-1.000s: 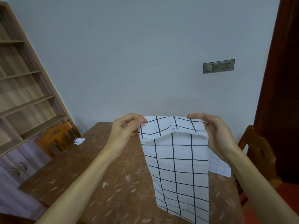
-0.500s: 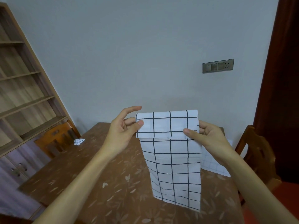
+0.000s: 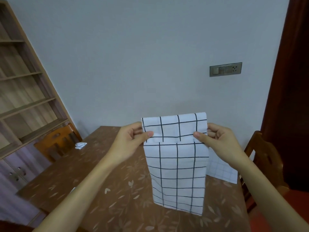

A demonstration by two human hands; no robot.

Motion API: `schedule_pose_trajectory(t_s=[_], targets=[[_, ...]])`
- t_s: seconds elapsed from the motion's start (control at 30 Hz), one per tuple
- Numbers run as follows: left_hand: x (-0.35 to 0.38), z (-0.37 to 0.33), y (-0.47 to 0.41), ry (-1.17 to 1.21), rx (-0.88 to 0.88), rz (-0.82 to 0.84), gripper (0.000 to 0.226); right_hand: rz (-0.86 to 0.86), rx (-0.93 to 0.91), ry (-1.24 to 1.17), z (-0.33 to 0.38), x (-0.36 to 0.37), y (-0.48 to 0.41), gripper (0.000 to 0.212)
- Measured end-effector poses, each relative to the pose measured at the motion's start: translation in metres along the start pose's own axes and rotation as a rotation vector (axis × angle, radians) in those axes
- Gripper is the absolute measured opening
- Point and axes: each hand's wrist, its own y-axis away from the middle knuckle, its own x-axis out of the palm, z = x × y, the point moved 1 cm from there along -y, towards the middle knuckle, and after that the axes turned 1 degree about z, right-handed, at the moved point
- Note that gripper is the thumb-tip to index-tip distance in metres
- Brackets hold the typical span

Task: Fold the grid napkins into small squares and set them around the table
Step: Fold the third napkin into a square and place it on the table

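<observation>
- At far left, a small folded white napkin with dark grid lines (image 3: 81, 145) lies on the brown leaf-patterned tabletop (image 3: 103, 178), near a wooden chair (image 3: 56, 144). It looks like a finished piece already set at that place.
- The left hand (image 3: 128, 141) pinches the upper left edge of a long white cloth napkin with a black grid (image 3: 177, 161), thumb in front and fingers behind: a narrow grip closed on the cloth.
- This napkin is held upright in the air above the tabletop, folded into a tall strip, with a short flap turned down across its top. It is not yet a small square; I judge further folds are needed.
- The right hand (image 3: 217, 139) pinches the upper right edge the same way, its grip closed on the cloth.
- At right, partly hidden behind the held strip, another white grid napkin (image 3: 222, 171) lies flat on the tabletop, seemingly not yet folded small.
- My judgement: one set, one mid-fold, at least one waiting.
</observation>
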Motion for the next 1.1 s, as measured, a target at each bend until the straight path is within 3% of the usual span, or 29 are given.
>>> schedule_pose_trajectory(t_s=[0.1,0.2,0.3,0.43,0.6,0.67,0.9,1.07,1.1], targets=[[-0.001,0.001,0.002,-0.090,-0.006,0.069,0.019,-0.018,-0.022,0.047,-0.003,-0.001,-0.001,0.013],[0.005,0.004,0.008,-0.027,-0.077,0.210,0.045,-0.052,-0.059,0.058,-0.006,-0.001,-0.002,0.018],[0.003,0.009,0.008,0.040,-0.090,0.201,0.047,-0.035,-0.081,0.028,-0.004,-0.001,-0.001,0.007],[-0.008,0.008,0.003,0.091,-0.077,0.157,0.038,0.078,-0.067,-0.045,-0.003,-0.006,0.001,0.027],[-0.015,0.004,0.001,0.023,-0.060,0.106,0.021,0.057,-0.145,0.093,0.007,-0.008,0.001,0.052],[-0.016,0.001,0.001,-0.006,-0.051,0.062,0.025,0.065,-0.151,0.137,0.006,-0.010,0.000,0.059],[-0.018,-0.006,0.008,0.081,-0.109,-0.022,0.033,0.018,-0.092,0.002,0.005,-0.006,0.003,0.053],[-0.016,-0.006,0.009,0.018,-0.028,-0.048,0.009,0.001,0.046,-0.131,0.004,0.007,0.003,0.025],[-0.015,-0.005,0.009,0.023,-0.010,-0.059,0.013,0.009,0.071,-0.092,0.004,0.010,0.004,0.032]])
